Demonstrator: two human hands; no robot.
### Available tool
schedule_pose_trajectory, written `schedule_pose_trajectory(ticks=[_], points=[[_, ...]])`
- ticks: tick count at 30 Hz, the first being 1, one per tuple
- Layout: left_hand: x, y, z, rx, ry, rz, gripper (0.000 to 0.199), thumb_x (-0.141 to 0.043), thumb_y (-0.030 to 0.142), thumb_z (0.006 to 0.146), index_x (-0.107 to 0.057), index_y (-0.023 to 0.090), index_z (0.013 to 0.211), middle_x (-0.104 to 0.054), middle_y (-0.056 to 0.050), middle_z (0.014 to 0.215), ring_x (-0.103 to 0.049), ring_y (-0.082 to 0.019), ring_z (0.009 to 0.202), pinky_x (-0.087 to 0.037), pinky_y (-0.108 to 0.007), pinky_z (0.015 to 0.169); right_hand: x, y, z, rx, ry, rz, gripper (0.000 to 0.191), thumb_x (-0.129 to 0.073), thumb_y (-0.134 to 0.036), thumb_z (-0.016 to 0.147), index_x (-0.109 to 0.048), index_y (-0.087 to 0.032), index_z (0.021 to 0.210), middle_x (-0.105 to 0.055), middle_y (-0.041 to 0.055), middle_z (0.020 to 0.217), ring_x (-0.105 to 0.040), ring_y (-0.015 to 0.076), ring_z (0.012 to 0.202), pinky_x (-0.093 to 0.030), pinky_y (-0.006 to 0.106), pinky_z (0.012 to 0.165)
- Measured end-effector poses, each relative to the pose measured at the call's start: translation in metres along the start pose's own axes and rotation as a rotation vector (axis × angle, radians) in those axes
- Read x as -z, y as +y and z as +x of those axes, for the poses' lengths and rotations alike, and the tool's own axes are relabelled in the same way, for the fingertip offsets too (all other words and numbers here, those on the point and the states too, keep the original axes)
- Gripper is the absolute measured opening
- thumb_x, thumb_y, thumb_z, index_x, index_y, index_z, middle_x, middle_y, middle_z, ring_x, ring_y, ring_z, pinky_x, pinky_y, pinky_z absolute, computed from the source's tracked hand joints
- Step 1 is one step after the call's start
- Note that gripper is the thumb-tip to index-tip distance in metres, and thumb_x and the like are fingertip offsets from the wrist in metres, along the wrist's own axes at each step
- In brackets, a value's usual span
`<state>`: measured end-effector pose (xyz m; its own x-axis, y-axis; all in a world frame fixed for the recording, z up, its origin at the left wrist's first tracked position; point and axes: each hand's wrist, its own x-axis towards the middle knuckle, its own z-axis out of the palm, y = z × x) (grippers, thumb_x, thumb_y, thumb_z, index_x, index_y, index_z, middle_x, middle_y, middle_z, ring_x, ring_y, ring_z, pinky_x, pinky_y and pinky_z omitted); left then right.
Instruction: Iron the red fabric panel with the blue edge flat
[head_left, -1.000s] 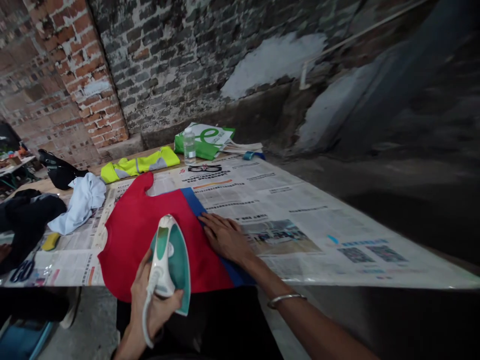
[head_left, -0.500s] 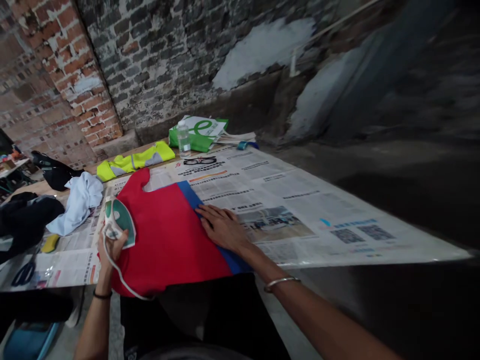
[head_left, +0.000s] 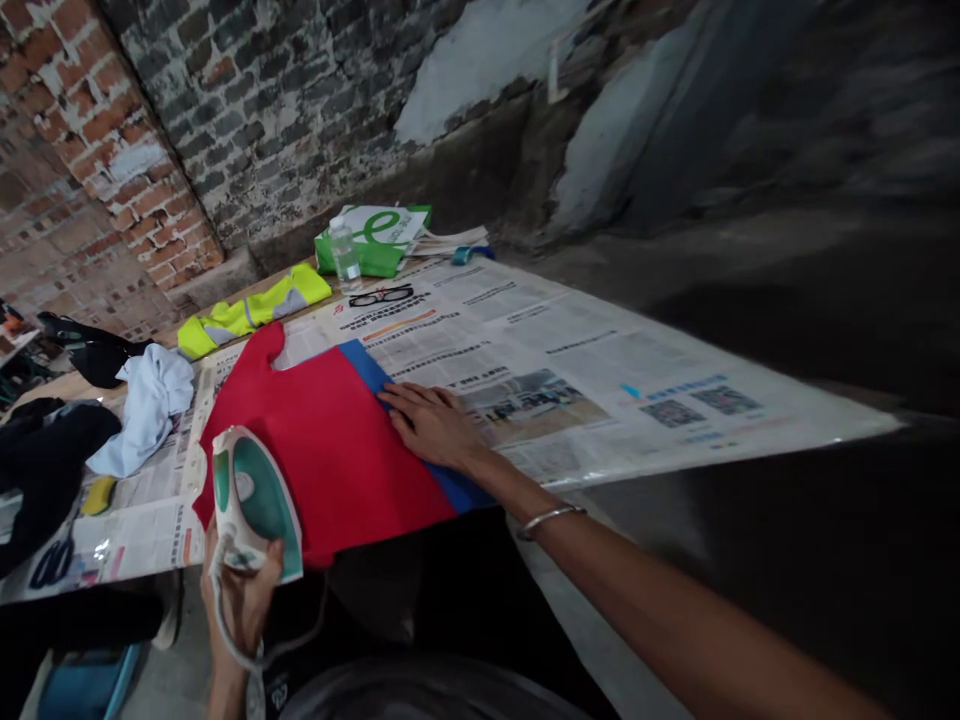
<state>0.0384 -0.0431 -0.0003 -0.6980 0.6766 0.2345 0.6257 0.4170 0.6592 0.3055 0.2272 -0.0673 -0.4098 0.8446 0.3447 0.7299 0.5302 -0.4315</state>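
Note:
My left hand (head_left: 244, 595) is wrapped round the handle of a white and green clothes iron (head_left: 266, 490), its white cord trailing down past my wrist. The iron looms over the near left corner of a red piece of fabric (head_left: 330, 440); whether it touches the cloth I cannot tell. Along the fabric's right side runs a blue band (head_left: 361, 362). My right hand (head_left: 435, 425) lies flat with fingers stretched out on that band, partly covering it.
Newspaper under clear plastic (head_left: 540, 330) covers the table. Toward the back are eyeglasses (head_left: 381, 296), a bottle (head_left: 345, 258), a green-white bag (head_left: 386, 240) and a yellow vest (head_left: 259, 308). Leftward lie pale cloth (head_left: 150, 405), dark cloth (head_left: 56, 445), a yellow sponge-like block (head_left: 98, 495) and dark-handled scissors (head_left: 51, 565).
The iron in my left hand has come back toward me, from the fabric's left part to its near edge, and looks larger. My right hand stays on the blue band. The view has shifted slightly.

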Motion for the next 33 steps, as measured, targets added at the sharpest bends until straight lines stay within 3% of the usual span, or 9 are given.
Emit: schedule_pose_trajectory(ticks=[3, 6, 10, 14, 19, 23, 29, 31, 33], points=[[-0.005, 0.003, -0.029, -0.021, -0.044, -0.040, 0.057, -0.083, 0.054, 0.073, -0.071, 0.022, 0.119, -0.082, -0.010, 0.104, -0.080, -0.032, 0.100, -0.063, -0.045, 0.099, 0.000, -0.001, 0.000, -0.004, 0.005, 0.009, 0.053, -0.040, -0.029, 0.104, -0.067, -0.029, 0.149, -0.062, 0.0050, 0.159, -0.053, 0.0307, 0.148, -0.037, 0.058, 0.123], [-0.020, 0.032, -0.028, -0.154, -0.092, -0.079, 0.061, -0.083, 0.047, 0.072, -0.070, 0.023, 0.127, -0.079, -0.012, 0.121, -0.078, -0.032, 0.110, -0.063, -0.044, 0.100, 0.000, -0.002, 0.000, -0.001, 0.008, -0.006, 0.053, -0.041, -0.028, 0.104, -0.066, -0.029, 0.150, -0.061, 0.0055, 0.160, -0.052, 0.0313, 0.149, -0.036, 0.059, 0.123], [-0.054, 0.089, 0.018, -0.266, -0.227, -0.090, 0.062, -0.085, 0.042, 0.072, -0.070, 0.024, 0.129, -0.075, -0.012, 0.132, -0.072, -0.034, 0.124, -0.059, -0.046, 0.108, 0.003, -0.004, 0.001, -0.005, -0.010, -0.033, 0.051, -0.041, -0.025, 0.106, -0.066, -0.029, 0.150, -0.061, 0.0062, 0.160, -0.052, 0.0297, 0.149, -0.037, 0.056, 0.122], [-0.097, 0.138, 0.077, -0.199, -0.240, -0.049, 0.062, -0.089, 0.040, 0.073, -0.068, 0.023, 0.129, -0.076, -0.012, 0.130, -0.072, -0.033, 0.125, -0.058, -0.045, 0.108, 0.008, -0.006, 0.001, 0.012, -0.023, -0.029, 0.052, -0.039, -0.024, 0.106, -0.064, -0.030, 0.152, -0.061, 0.0067, 0.160, -0.053, 0.0289, 0.149, -0.039, 0.056, 0.121], [-0.128, 0.164, 0.108, -0.175, -0.189, -0.022, 0.062, -0.088, 0.042, 0.078, -0.065, 0.019, 0.131, -0.067, -0.018, 0.146, -0.067, -0.036, 0.133, -0.056, -0.047, 0.110, 0.010, -0.008, 0.002, -0.016, -0.042, -0.022, 0.052, -0.040, -0.022, 0.105, -0.066, -0.027, 0.150, -0.061, 0.0072, 0.160, -0.051, 0.0281, 0.151, -0.037, 0.056, 0.123], [-0.111, 0.151, 0.082, -0.169, -0.188, -0.002, 0.062, -0.088, 0.044, 0.077, -0.065, 0.022, 0.130, -0.070, -0.015, 0.142, -0.067, -0.035, 0.135, -0.055, -0.046, 0.111, 0.010, -0.009, 0.003, 0.016, -0.004, 0.002, 0.054, -0.041, -0.023, 0.104, -0.063, -0.029, 0.153, -0.062, 0.0074, 0.159, -0.053, 0.0296, 0.149, -0.038, 0.058, 0.122], [-0.067, 0.114, -0.009, -0.262, -0.215, -0.045, 0.062, -0.087, 0.043, 0.072, -0.067, 0.024, 0.127, -0.070, -0.014, 0.141, -0.070, -0.035, 0.130, -0.060, -0.045, 0.105, 0.009, -0.009, 0.004, -0.009, 0.015, 0.027, 0.054, -0.043, -0.021, 0.104, -0.064, -0.032, 0.152, -0.063, 0.0051, 0.158, -0.054, 0.0285, 0.148, -0.036, 0.055, 0.123], [-0.066, 0.109, -0.030, -0.309, -0.238, -0.102, 0.063, -0.086, 0.042, 0.072, -0.066, 0.022, 0.128, -0.067, -0.016, 0.146, -0.067, -0.035, 0.135, -0.059, -0.047, 0.109, 0.008, -0.007, 0.004, -0.010, 0.022, 0.038, 0.056, -0.043, -0.018, 0.103, -0.062, -0.031, 0.154, -0.064, 0.0057, 0.157, -0.054, 0.0285, 0.148, -0.036, 0.055, 0.123], [-0.075, 0.112, -0.033, -0.335, -0.266, -0.140, 0.066, -0.087, 0.041, 0.072, -0.064, 0.021, 0.131, -0.064, -0.017, 0.149, -0.062, -0.036, 0.141, -0.056, -0.049, 0.114, 0.008, -0.003, 0.004, -0.002, 0.025, 0.057, 0.058, -0.043, -0.016, 0.102, -0.060, -0.030, 0.156, -0.065, 0.0073, 0.155, -0.056, 0.0286, 0.146, -0.037, 0.054, 0.122]])
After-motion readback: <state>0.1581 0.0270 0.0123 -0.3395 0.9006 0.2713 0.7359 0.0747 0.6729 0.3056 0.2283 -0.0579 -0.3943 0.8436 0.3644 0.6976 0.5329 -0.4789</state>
